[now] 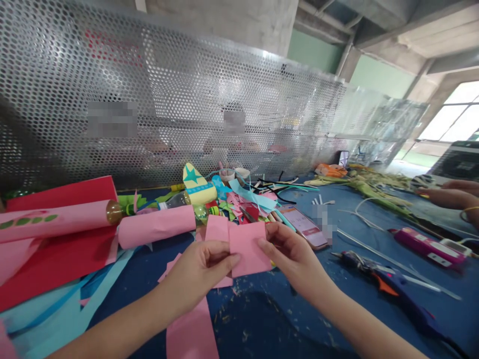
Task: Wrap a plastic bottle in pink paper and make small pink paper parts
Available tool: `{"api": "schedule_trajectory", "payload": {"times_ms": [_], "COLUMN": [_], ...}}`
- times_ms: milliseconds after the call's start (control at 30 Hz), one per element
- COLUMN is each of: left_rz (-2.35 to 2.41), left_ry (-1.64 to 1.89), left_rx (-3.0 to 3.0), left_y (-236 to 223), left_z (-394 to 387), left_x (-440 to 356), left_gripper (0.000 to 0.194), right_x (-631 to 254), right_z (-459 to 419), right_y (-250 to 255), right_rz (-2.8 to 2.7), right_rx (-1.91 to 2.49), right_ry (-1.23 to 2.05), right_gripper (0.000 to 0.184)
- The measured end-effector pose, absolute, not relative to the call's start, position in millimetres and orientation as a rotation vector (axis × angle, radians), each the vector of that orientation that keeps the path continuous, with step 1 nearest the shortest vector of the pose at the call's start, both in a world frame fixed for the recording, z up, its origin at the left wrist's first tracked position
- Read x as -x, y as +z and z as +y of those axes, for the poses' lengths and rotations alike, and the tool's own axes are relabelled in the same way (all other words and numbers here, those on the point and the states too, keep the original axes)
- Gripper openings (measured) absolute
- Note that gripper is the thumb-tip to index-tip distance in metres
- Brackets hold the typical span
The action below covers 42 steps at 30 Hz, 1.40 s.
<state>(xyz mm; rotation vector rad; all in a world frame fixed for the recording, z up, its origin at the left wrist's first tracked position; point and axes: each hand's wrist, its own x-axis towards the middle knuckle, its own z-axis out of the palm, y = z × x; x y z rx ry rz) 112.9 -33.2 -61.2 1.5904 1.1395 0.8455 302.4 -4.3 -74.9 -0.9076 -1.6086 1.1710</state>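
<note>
One square pink paper piece is pinched by the left hand at one edge and the right hand opposite.

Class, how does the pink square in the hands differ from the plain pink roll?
The pink square is flat; the plain pink roll is cylindrical. The pink square looks smaller than the roll. The left hand and right hand hold the square, while neither touches the roll. Both are pink.
</note>
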Motion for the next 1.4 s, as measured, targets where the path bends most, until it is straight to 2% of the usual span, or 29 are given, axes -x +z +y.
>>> {"api": "schedule_trajectory", "payload": {"times_ms": [433, 1400], "left_rz": [1.171, 1.195], "left_ry": [0.790, 0.747], "left_rx": [-1.619, -1.707], "left_y": [-60.2, -61.2], "left_z": [-34.6, -33.4], "left_x": [-113.8, -112.5], "left_gripper": [0.032, 0.035], "right_x": [-305.1, -304.5], "right_z": [-5.1, -7.7], "right_y": [-74.7, -72.3], "right_rz": [-1.608, -1.589], "right_rx": [0.935, 0.916], "right_ry": [1.168, 1.099], "right_gripper": [0.030, 0.037]}}
